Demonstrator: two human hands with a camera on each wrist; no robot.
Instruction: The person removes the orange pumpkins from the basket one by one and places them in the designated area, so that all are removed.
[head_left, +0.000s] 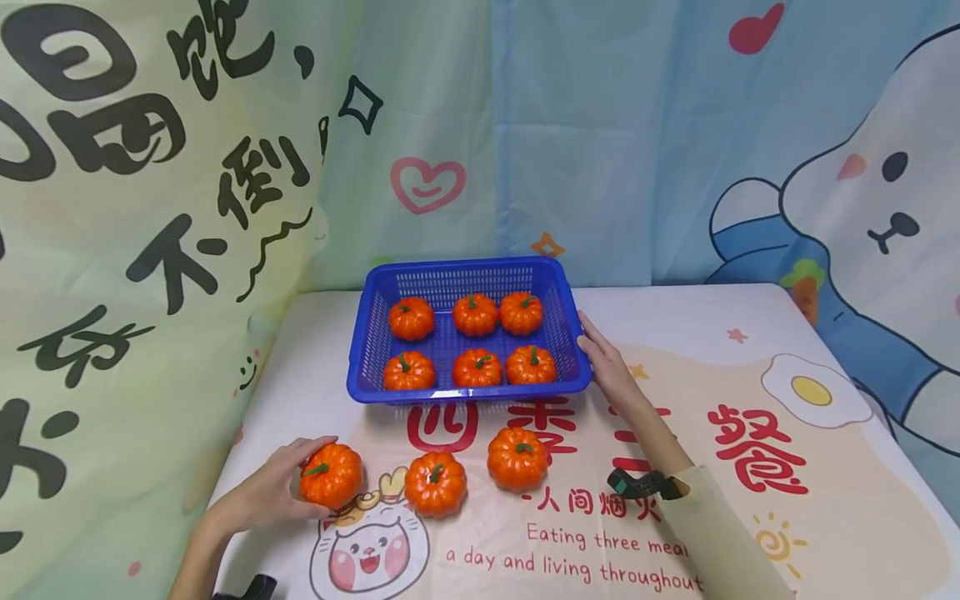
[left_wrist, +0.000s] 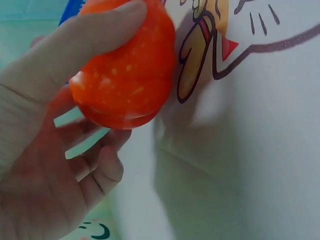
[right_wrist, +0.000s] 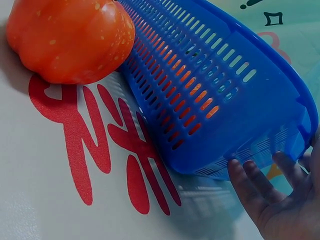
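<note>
My left hand [head_left: 273, 487] grips a small orange pumpkin [head_left: 332, 476] with a green stem, near the table's left front. In the left wrist view the thumb lies across the pumpkin [left_wrist: 127, 70] and the other fingers reach behind it. To its right, two more pumpkins sit on the table, one in the middle [head_left: 436, 484] and one farther right [head_left: 517, 459]. A blue plastic basket [head_left: 468, 395] stands behind them with several pumpkins in two rows. Fairly straight fingers of my right hand [head_left: 611, 362] touch the basket's right end wall; the right wrist view shows the fingertips [right_wrist: 240, 167] against it.
A printed cloth [head_left: 750, 550] with red lettering and cartoon drawings covers the table. Patterned curtains [head_left: 577, 167] hang behind and on the left. A dark strap [head_left: 645, 485] sits around the right wrist.
</note>
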